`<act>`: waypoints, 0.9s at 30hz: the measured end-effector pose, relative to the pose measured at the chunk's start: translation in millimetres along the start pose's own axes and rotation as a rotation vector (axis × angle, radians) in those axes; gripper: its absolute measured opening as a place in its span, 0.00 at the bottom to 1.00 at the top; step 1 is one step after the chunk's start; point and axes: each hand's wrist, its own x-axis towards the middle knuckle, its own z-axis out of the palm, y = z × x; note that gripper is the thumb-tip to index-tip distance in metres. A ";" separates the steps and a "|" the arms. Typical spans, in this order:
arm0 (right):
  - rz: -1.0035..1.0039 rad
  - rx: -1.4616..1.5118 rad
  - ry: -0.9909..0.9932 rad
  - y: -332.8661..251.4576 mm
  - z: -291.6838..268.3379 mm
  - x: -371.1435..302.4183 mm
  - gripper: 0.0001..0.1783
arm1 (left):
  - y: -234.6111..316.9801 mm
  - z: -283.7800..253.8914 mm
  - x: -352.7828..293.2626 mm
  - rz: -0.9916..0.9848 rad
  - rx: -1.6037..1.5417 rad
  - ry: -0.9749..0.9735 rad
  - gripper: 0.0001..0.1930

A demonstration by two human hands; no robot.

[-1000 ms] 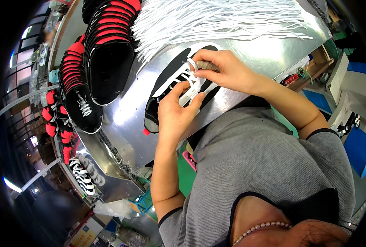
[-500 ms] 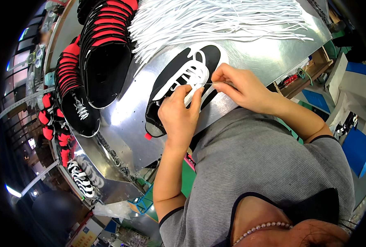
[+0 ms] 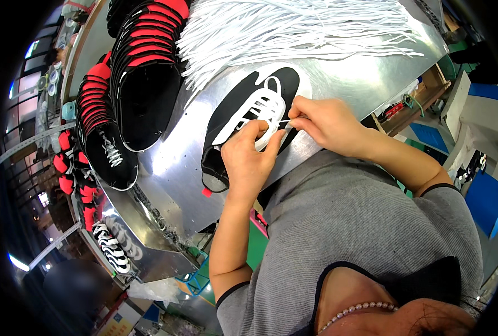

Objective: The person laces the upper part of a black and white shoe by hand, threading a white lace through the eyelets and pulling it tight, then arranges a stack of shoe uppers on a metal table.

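A black shoe upper (image 3: 231, 105) with a white eyelet panel lies on the metal table, its red heel tab (image 3: 207, 192) towards the lower left. White lace crosses the panel in several rows and makes a loop (image 3: 273, 83) near the toe end. My left hand (image 3: 243, 162) grips the panel's near edge between thumb and fingers. Just right of it, my right hand (image 3: 328, 124) is closed in a pinch on a thin white lace end (image 3: 284, 121), which stretches from the panel. The pinching fingertips partly hide this end.
Loose white laces (image 3: 299, 31) cover the far side of the metal table (image 3: 173, 193). Nested stacks of black uppers with red linings (image 3: 148, 59) stand to the left. A wooden drawer (image 3: 428, 89) is at the right, below the table edge.
A thin metallic-looking line between my hands has given way to a white lace end at my right fingertips. The upper has shifted slightly nearer, and my left hand with it.
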 end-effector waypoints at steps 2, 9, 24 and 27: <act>-0.021 -0.021 0.012 -1.0 9.9 3.2 0.08 | 0.8 2.1 -3.4 -0.013 -0.064 -0.032 0.12; 0.032 -0.005 -0.112 -5.5 11.8 8.5 0.10 | 0.3 0.0 -14.5 0.102 0.077 0.054 0.08; -0.200 -0.548 -0.359 -52.6 8.7 38.3 0.10 | -5.6 -8.2 -44.1 0.415 0.397 0.200 0.06; -0.137 -0.274 -0.382 -44.8 4.6 47.5 0.12 | -6.4 -7.2 -45.8 0.407 0.345 0.211 0.07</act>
